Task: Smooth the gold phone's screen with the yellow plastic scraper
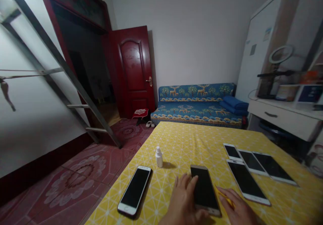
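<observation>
A dark-screened smartphone (205,189) with a gold-toned frame lies face up on the yellow patterned tablecloth (186,141). My left hand (183,198) grips its left side, with fingers at the left edge and the thumb near the bottom corner. Just right of this phone, my right hand (236,203) is closed on a slim yellow thing (228,198), whose kind I cannot make out. Its tip comes close to the phone's right edge. Left of my hands lies a white-fronted smartphone (134,191) in a dark case. Behind it a small white spray bottle (158,157) stands upright.
Several more phones lie face up on the right, among them a white one (248,181) nearest my right hand. Beyond the table are a blue patterned sofa (191,109), a red door (133,67) and a metal ladder (75,83). A white desk (282,114) stands at right.
</observation>
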Demonstrator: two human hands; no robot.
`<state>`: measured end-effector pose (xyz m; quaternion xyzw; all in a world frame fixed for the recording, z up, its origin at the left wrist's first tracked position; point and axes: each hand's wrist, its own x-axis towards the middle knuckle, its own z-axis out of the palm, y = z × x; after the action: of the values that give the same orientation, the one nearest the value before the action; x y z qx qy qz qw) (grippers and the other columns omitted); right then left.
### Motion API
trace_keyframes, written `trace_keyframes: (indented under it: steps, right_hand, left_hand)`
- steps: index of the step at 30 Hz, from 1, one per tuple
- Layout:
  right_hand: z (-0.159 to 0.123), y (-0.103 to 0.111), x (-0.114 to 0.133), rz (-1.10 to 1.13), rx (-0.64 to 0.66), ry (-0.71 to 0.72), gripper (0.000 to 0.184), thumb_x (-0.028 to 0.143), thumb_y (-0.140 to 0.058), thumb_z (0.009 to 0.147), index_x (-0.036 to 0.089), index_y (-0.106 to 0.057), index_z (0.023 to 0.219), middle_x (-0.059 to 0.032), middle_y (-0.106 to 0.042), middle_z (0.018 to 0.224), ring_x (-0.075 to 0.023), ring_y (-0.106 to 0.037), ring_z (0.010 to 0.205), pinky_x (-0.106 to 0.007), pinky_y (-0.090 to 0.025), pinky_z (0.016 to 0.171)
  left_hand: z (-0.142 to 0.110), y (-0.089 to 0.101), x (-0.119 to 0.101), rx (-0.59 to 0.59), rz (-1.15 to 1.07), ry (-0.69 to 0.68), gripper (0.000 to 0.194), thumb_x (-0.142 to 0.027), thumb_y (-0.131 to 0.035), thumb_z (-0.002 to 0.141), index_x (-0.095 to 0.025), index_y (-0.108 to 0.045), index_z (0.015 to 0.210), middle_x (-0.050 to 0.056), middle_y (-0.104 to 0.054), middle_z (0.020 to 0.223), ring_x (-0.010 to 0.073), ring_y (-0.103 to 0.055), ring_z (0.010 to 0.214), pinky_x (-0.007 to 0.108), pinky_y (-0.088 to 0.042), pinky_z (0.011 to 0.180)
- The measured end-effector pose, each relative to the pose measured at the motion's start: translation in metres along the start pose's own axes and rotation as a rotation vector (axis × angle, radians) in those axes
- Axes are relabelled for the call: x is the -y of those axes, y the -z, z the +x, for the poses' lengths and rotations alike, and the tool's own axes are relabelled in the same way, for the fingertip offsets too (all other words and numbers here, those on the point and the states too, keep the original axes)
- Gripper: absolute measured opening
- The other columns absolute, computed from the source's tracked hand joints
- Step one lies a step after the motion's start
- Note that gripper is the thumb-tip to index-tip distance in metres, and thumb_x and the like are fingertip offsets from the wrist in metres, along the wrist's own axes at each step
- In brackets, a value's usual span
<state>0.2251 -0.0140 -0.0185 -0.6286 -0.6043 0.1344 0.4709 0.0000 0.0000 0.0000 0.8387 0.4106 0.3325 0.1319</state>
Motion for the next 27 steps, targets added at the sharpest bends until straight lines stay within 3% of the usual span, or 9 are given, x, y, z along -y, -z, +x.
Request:
trace_keyframes:
  steps: [3,6,12,19,27]
  right_hand:
    - [0.0,-0.001,-0.006,-0.001,0.038,0.004,0.029,0.042,-0.052,0.077,0.028,-0.074,0.089,-0.0043,-0.077,0.097,-0.0228,-0.073,0.092,-0.03,-0.059,0.079]
    - [-0.001,-0.001,-0.007,-0.011,0.06,0.015,0.031,0.043,-0.051,0.078,0.027,-0.075,0.091,-0.0045,-0.077,0.098,-0.0222,-0.073,0.093,-0.029,-0.059,0.079]
    - [-0.002,0.0,-0.003,-0.022,0.039,0.024,0.03,0.041,-0.049,0.08,0.027,-0.074,0.09,-0.004,-0.076,0.097,-0.0221,-0.073,0.093,-0.029,-0.059,0.081]
    - [-0.003,0.003,0.008,-0.054,0.072,0.013,0.029,0.038,-0.048,0.08,0.028,-0.074,0.087,-0.0037,-0.077,0.097,-0.0206,-0.073,0.09,-0.028,-0.058,0.08]
    - [-0.007,-0.002,0.004,-0.072,0.11,0.032,0.03,0.035,-0.046,0.084,0.028,-0.074,0.093,-0.0039,-0.075,0.099,-0.0194,-0.071,0.091,-0.025,-0.056,0.078]
  left_hand:
    - [-0.012,-0.008,0.018,0.086,-0.01,-0.033,0.106,-0.068,-0.077,0.061,-0.019,-0.04,0.147,0.023,-0.052,0.141,0.0455,-0.048,0.13,0.072,-0.033,0.108]
    - [-0.016,-0.007,0.022,0.108,-0.006,-0.066,0.1,-0.072,-0.071,0.066,-0.019,-0.042,0.146,0.023,-0.051,0.142,0.0443,-0.048,0.131,0.07,-0.034,0.108]
    - [-0.015,-0.005,0.018,0.066,0.01,-0.059,0.083,-0.066,-0.062,0.079,-0.02,-0.043,0.145,0.022,-0.05,0.144,0.0393,-0.047,0.134,0.067,-0.034,0.11]
    - [-0.014,-0.005,0.015,0.05,0.007,-0.057,0.081,-0.065,-0.061,0.081,-0.017,-0.044,0.144,0.024,-0.048,0.145,0.0394,-0.047,0.134,0.07,-0.034,0.108]
    - [-0.011,-0.003,0.012,0.107,-0.018,-0.044,0.079,-0.057,-0.068,0.078,-0.015,-0.046,0.142,0.022,-0.049,0.145,0.0392,-0.045,0.136,0.07,-0.032,0.11]
